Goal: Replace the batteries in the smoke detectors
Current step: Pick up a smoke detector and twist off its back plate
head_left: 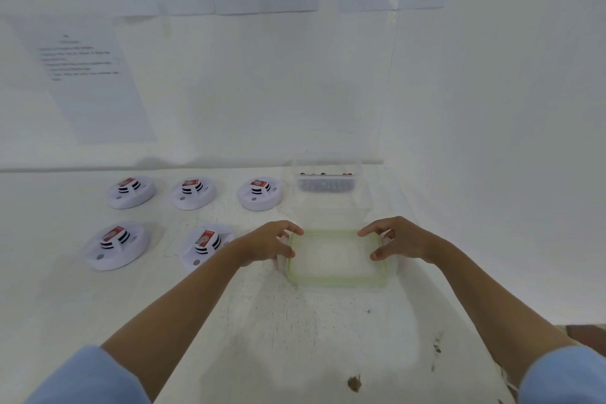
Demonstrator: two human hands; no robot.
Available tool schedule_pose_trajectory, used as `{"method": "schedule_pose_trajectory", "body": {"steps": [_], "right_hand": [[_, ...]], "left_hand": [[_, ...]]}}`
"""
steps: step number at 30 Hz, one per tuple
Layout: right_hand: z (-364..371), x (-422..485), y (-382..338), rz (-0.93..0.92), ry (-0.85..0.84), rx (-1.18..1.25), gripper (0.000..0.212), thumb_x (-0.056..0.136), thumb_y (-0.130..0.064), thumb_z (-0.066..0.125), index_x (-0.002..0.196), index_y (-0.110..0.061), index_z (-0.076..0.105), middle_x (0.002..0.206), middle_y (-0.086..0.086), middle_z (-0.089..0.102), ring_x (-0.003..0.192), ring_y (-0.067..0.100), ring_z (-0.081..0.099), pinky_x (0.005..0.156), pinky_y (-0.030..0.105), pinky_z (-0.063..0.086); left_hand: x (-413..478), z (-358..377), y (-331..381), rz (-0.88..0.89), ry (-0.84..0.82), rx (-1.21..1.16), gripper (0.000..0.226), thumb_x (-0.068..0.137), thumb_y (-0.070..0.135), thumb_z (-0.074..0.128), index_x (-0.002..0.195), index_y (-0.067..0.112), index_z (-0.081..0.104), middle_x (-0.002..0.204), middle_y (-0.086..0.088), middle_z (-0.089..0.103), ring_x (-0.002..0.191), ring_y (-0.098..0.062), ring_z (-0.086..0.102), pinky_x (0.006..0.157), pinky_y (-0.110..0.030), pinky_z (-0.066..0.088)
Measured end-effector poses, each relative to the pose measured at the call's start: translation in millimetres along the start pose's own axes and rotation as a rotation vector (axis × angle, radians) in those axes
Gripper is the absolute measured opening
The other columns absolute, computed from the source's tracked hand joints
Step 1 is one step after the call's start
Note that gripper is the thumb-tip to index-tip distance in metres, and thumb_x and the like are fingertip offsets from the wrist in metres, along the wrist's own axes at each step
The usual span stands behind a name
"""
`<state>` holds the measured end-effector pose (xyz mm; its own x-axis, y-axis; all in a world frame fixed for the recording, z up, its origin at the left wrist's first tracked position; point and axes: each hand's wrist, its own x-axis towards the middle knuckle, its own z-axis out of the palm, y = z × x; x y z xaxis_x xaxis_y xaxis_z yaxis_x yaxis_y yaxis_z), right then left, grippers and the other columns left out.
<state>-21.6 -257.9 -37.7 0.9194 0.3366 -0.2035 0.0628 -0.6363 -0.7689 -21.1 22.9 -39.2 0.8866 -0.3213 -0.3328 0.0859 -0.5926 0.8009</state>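
At centre right of the frame, we hold the green-rimmed lid [336, 282] low on the table [328, 344]. Our left hand [270, 244] and right hand [398, 239] curl round its short ends, and its long axis runs left to right. Just beyond our fingertips stands the clear box [328, 210], open, with dark batteries [326, 185] at its far end, about equally near either hand. Five white detectors [131, 192], red-labelled and black-slotted, sit in two rows at left, nearer our left hand.
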Motion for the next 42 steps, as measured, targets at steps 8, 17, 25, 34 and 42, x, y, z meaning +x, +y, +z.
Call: {"method": "schedule_pose_trajectory", "body": {"steps": [8, 17, 25, 34, 42], "right_hand": [[-14.3, -0.2, -24.0, 0.011, 0.127, -0.068, 0.031, 0.069, -0.021, 0.08, 0.094, -0.032, 0.066, 0.104, -0.009, 0.058, 0.101, 0.011, 0.048, 0.085, 0.025, 0.037], [48.3, 26.1, -120.1, -0.265, 0.179, 0.121, 0.055, 0.067, -0.016, 0.081, 0.112, -0.036, 0.057, 0.106, 0.002, 0.05, 0.09, 0.016, 0.047, 0.082, 0.021, 0.043], [133.8, 63.5, -161.5, -0.184, 0.032, 0.18, 0.075, 0.069, -0.014, 0.08, 0.133, -0.025, 0.043, 0.133, 0.002, 0.046, 0.122, 0.016, 0.043, 0.097, 0.025, 0.035], [198.4, 82.5, -150.5, 0.003, 0.001, 0.054, 0.111, 0.057, -0.02, 0.088, 0.144, -0.016, 0.019, 0.144, 0.001, 0.035, 0.134, 0.018, 0.035, 0.108, 0.033, 0.035], [212.9, 87.5, -136.6, -0.051, 0.129, 0.01, 0.102, 0.056, -0.011, 0.088, 0.14, -0.011, 0.03, 0.138, 0.003, 0.044, 0.124, 0.018, 0.044, 0.103, 0.029, 0.037]], "left_hand": [[-15.0, -26.4, 1.4, 0.032, 0.142, 0.015, 0.036, 0.085, 0.007, 0.062, 0.119, 0.015, 0.054, 0.115, -0.007, 0.046, 0.103, -0.016, 0.049, 0.069, -0.015, 0.045], [-59.7, -108.6, -38.2, 0.111, 0.301, -0.048, 0.043, 0.08, 0.012, 0.07, 0.117, 0.026, 0.052, 0.12, -0.003, 0.052, 0.111, -0.018, 0.052, 0.088, -0.026, 0.044], [-73.1, -135.0, -83.2, 0.095, 0.18, -0.043, 0.067, 0.07, 0.018, 0.081, 0.124, 0.03, 0.042, 0.126, -0.002, 0.046, 0.116, -0.017, 0.045, 0.09, -0.024, 0.039], [-71.8, -133.9, -111.5, 0.141, -0.009, 0.087, 0.099, 0.066, 0.01, 0.083, 0.143, 0.026, 0.022, 0.133, 0.002, 0.037, 0.115, -0.015, 0.043, 0.089, -0.023, 0.042], [-61.6, -120.8, -123.8, 0.21, 0.059, 0.167, 0.105, 0.063, 0.008, 0.085, 0.145, 0.014, 0.02, 0.145, -0.004, 0.032, 0.13, -0.019, 0.037, 0.106, -0.031, 0.037]]}}
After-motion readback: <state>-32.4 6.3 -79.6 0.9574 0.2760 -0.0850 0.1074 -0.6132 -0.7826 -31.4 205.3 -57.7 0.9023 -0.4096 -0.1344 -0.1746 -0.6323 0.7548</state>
